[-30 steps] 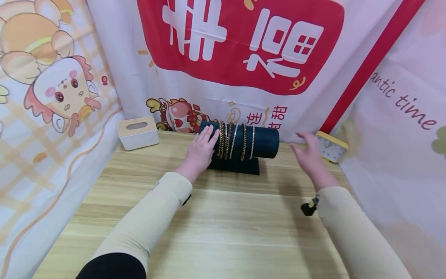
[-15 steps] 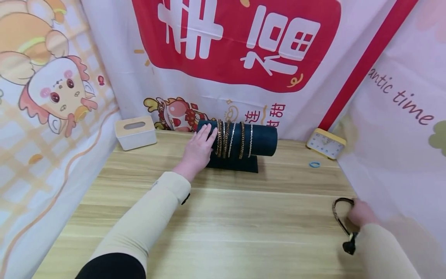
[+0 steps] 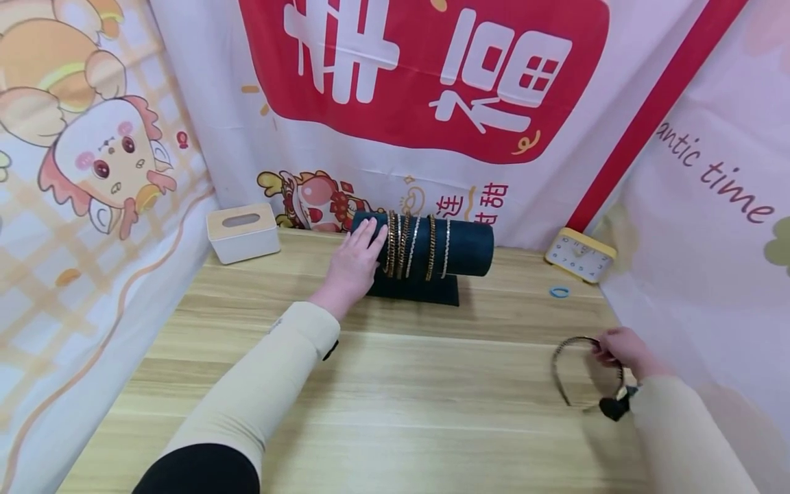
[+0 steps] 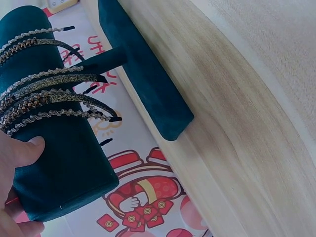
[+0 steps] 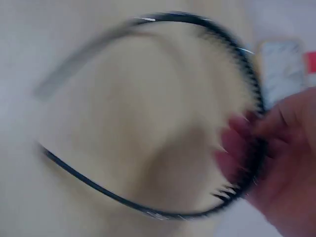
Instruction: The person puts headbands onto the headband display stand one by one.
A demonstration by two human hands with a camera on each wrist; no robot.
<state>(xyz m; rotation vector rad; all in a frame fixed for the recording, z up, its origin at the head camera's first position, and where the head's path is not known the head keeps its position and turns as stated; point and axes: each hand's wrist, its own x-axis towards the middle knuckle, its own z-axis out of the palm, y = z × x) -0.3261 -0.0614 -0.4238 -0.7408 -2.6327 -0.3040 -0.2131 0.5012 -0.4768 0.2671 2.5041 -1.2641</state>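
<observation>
A dark teal velvet display stand (image 3: 467,248) with a horizontal roll stands at the back. Several beaded and chain-like headbands (image 3: 431,248) are fitted over its roll. My left hand (image 3: 353,266) holds the roll's left end; in the left wrist view the thumb lies on the near side and fingertips show at the roll's edge. Above the table at the right, my right hand (image 3: 626,350) pinches a dark toothed headband (image 5: 177,19) by its curved middle. Its two ends point away from the palm in the right wrist view, which is blurred.
A white tissue box (image 3: 243,234) with a wooden lid stands at the back left. At the back right are a yellow-framed clock (image 3: 580,255) and a small blue ring (image 3: 559,292). Printed cloth hangs around the wooden table (image 3: 395,398).
My right hand has gone from beside the stand to the table's right side, picked up a headband there, then raised it slightly leftward. The left hand stays on the stand.
</observation>
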